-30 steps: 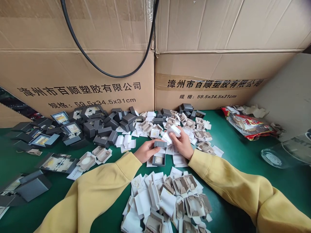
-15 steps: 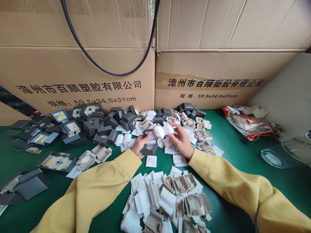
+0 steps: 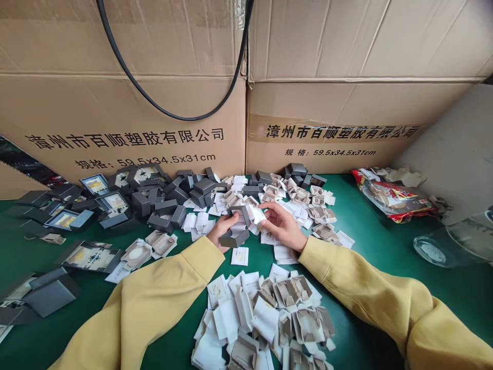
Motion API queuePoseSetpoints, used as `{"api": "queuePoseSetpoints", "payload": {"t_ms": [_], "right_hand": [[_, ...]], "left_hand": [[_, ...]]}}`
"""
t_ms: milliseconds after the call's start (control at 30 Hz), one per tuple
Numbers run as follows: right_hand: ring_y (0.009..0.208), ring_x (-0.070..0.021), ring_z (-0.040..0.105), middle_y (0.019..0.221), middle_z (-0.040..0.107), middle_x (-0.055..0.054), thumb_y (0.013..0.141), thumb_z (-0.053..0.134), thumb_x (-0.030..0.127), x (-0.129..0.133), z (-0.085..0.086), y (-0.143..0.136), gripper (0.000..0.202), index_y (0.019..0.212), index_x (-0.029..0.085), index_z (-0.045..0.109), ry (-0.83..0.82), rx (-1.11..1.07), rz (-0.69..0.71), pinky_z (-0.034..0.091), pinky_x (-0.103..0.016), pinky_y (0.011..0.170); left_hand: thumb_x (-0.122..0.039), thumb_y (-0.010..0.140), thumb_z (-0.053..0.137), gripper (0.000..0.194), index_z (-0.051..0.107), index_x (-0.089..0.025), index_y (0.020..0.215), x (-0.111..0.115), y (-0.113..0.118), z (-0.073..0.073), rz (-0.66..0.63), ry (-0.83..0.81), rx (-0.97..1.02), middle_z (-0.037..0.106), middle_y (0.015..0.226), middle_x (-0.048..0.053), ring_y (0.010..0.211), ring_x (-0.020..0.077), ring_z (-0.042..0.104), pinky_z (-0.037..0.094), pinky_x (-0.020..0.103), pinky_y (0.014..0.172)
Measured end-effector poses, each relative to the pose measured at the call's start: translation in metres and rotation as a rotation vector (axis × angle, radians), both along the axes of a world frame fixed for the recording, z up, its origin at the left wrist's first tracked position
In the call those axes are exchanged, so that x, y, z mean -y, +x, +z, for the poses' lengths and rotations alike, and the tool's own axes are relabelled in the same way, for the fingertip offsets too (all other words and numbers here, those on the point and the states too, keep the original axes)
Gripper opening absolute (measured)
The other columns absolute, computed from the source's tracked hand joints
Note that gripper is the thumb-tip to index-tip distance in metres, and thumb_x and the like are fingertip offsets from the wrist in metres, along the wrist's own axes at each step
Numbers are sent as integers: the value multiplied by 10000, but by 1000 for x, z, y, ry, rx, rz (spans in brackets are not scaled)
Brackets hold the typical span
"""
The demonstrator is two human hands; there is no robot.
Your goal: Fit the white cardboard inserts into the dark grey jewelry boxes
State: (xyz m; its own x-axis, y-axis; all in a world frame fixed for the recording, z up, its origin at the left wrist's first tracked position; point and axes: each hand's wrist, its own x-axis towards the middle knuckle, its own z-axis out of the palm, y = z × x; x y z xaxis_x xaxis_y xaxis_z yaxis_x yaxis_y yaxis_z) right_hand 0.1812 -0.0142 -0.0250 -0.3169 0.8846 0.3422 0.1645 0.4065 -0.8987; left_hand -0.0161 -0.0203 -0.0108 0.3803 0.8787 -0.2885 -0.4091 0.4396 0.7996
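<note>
My left hand (image 3: 221, 232) grips an open, rectangular dark-grey box (image 3: 235, 239), likely bracing it; my right hand (image 3: 285, 226) pinches folded white card (image 3: 255, 214) beside box.

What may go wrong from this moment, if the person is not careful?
The white piece in the right hand looks papery and might bend or tear. The loose card near the grey box in the left hand might be brushed away. The glass stands beyond the right sleeve; a wide swing might knock it.
</note>
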Motion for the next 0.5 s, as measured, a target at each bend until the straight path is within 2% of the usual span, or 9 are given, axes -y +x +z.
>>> {"api": "queuePoseSetpoints", "payload": {"t_ms": [133, 267, 500], "right_hand": [[840, -167, 577, 1129, 506, -98, 792, 577, 428, -2, -3, 1, 487, 1226, 234, 472, 36, 36, 48, 516, -320, 716], [905, -198, 553, 1046, 538, -86, 777, 603, 427, -2, 1, 2, 541, 1266, 243, 461, 144, 136, 54, 486, -370, 797], [890, -190, 530, 998, 545, -72, 774, 610, 414, 0, 6, 2, 473, 1207, 244, 529, 127, 117, 43, 469, -366, 809]], "left_hand": [[-428, 717, 628, 363, 638, -118, 905, 0, 1, 1, -13, 1, -17, 667, 719, 74, 445, 116, 542, 379, 239, 404], [-403, 698, 655, 314, 647, -129, 853, 0, 2, 0, 10, -15, -22, 664, 700, 63, 489, 127, 559, 402, 256, 464], [-358, 682, 679, 258, 668, -137, 813, 2, 4, 4, 32, -35, -14, 645, 602, 54, 580, 177, 591, 421, 275, 543]]}}
